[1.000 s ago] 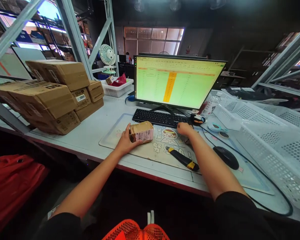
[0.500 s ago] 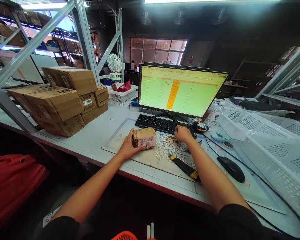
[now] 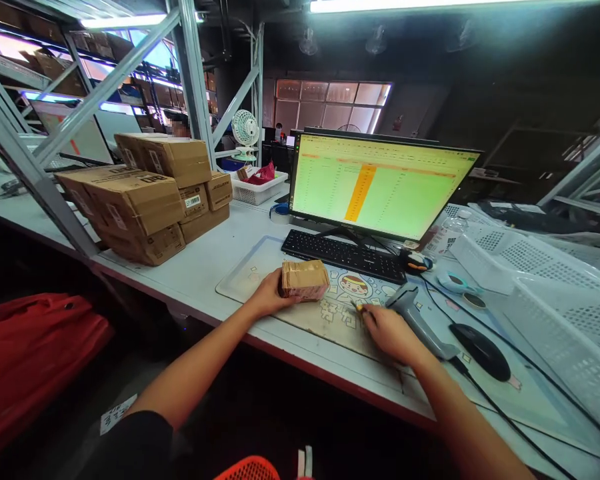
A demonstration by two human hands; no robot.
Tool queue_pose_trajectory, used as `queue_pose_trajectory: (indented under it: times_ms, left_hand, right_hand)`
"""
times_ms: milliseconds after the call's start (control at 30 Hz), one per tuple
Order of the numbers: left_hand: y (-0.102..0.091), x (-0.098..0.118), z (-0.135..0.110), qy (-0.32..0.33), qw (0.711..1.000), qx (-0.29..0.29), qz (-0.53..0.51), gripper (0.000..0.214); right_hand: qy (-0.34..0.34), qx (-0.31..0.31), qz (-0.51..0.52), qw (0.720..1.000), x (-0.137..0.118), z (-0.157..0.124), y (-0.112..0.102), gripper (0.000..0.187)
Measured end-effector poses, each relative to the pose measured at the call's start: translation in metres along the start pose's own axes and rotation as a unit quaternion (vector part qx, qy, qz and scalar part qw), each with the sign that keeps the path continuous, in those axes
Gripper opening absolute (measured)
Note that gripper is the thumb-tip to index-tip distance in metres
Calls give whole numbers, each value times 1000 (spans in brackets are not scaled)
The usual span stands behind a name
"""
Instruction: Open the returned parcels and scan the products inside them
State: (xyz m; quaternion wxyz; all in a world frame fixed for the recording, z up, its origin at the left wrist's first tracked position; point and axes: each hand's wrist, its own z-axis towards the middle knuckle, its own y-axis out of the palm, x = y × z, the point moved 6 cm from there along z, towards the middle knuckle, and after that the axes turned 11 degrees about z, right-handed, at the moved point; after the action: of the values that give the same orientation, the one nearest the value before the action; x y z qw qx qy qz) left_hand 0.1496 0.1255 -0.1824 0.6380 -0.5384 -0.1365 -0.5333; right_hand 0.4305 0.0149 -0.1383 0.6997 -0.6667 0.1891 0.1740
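Observation:
A small taped cardboard box rests near the left part of the desk mat. My left hand grips its left end, thumb along the near side. Farther right, my right hand is closed over a utility knife; only the yellow-and-metal tip shows past the fingers, and the palm hides the rest. Just beyond that hand lies a grey barcode scanner with a cable. The black keyboard is behind the box, below the lit monitor.
Stacked cardboard boxes stand at the left beside a metal rack post. A black mouse and white perforated baskets are on the right. A white basket and a fan stand at the back.
My right hand has come off the keyboard, down toward me, and closed on the utility knife. My left hand still holds the box, its top now tipped slightly more toward me. The view has shifted.

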Motion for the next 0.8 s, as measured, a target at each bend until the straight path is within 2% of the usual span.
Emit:
queue_pose_trajectory:
  times_ms: [67, 167, 233, 433, 800]
  left_hand:
    - [1, 6, -3, 29, 999, -31, -31, 85]
    - [2, 11, -7, 54, 996, -62, -38, 89]
    - [2, 11, -8, 62, 995, -69, -31, 93]
    - [0, 7, -8, 55, 997, -57, -1, 82]
    - [-1, 9, -10, 81, 994, -66, 24, 85]
  right_hand:
    - [18, -1, 124, 992, -1, 15, -3, 33]
    - [54, -12, 312, 948, -9, 34, 0, 31]
    - [40, -20, 374, 926, -20, 41, 4, 27]
    - [-49, -57, 369, 926, -44, 38, 12, 41]
    - [-52, -74, 300, 949, -49, 7, 15, 39]
